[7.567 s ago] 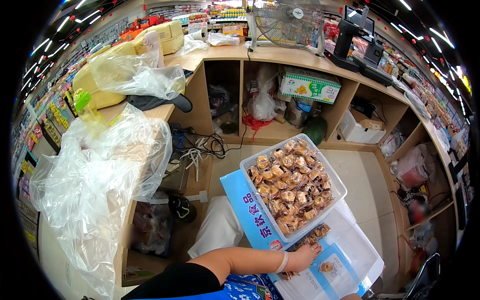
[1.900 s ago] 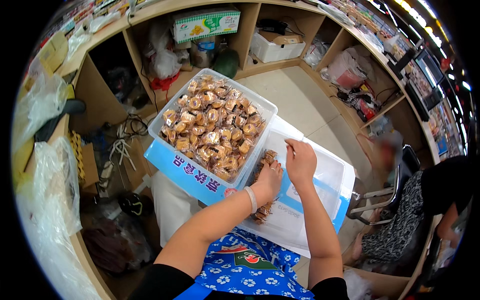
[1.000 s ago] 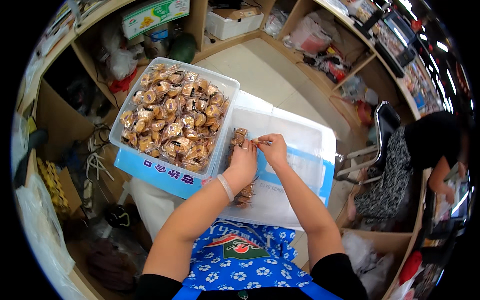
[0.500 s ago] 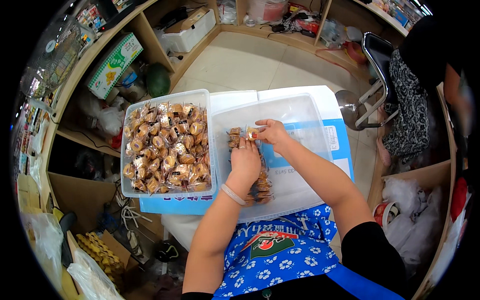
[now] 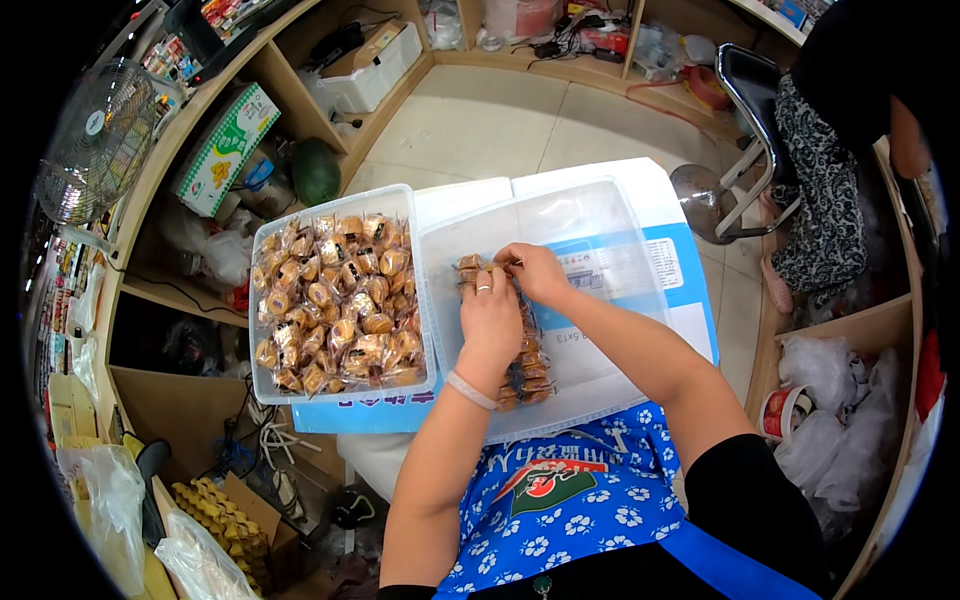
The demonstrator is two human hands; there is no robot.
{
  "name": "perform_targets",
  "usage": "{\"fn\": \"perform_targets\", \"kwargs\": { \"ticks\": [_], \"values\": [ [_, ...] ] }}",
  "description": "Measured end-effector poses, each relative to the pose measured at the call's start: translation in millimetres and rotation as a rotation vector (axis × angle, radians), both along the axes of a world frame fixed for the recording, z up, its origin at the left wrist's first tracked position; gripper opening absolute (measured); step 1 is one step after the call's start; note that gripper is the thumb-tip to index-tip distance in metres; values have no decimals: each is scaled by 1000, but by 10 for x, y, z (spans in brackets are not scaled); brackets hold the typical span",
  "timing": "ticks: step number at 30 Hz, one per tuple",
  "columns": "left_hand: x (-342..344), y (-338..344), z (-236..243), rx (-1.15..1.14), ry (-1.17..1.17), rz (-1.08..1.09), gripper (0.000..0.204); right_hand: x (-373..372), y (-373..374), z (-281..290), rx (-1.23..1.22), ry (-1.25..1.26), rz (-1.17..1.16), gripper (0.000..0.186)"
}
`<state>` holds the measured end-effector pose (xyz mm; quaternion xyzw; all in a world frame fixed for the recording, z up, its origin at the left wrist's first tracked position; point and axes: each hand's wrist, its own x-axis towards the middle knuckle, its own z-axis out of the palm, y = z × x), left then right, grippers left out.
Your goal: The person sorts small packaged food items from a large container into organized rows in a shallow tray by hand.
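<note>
A clear plastic tub (image 5: 345, 398) on the left is heaped with small wrapped pastries (image 5: 330, 300). Beside it, a shallower-looking translucent tub (image 5: 600, 210) holds a row of wrapped pastries (image 5: 532, 370) along its left part; both rest on white-and-blue cardboard (image 5: 685, 295). My left hand (image 5: 488, 322), with a ring and wristband, lies over that row, fingers together against the packets. My right hand (image 5: 532, 270) has thumb and forefinger pinched at the row's upper end, by my left fingertips, on a packet that is mostly hidden.
Curved wooden shelving (image 5: 300, 75) surrounds the tiled floor (image 5: 480, 120), holding bags (image 5: 820, 380), a white box (image 5: 375, 75) and cables. A fan (image 5: 95, 140) stands at the left. Another person (image 5: 820, 200) is at the right beside a black chair (image 5: 745, 120).
My right hand, which lifted a wrapped packet into view moments ago, has shifted left and curled over the row's top. Since earlier, my view has turned and the other person has appeared at right.
</note>
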<state>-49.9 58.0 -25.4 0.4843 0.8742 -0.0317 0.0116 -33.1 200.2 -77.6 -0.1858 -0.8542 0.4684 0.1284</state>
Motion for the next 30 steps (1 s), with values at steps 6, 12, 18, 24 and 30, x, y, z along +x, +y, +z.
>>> {"fn": "perform_targets", "kwargs": {
  "ticks": [6, 12, 18, 24, 30],
  "values": [
    [-101, -23, -164, 109, 13, 31, 41, -93, 74, -115, -197, -54, 98, 24],
    [-101, 21, -170, -43, -91, 71, 51, -121, 128, -219, -132, -107, 73, 30],
    [-44, -11, 29, -216, -113, 56, 57, -83, 36, 295, 176, -191, 24, 36],
    [-3, 12, 41, -158, -175, 85, 51, -278, -646, 1348, 228, 342, 295, 19],
    [24, -15, -411, 77, -6, 35, 54, -762, -1589, 1435, 542, 251, 768, 29]
  ]
}}
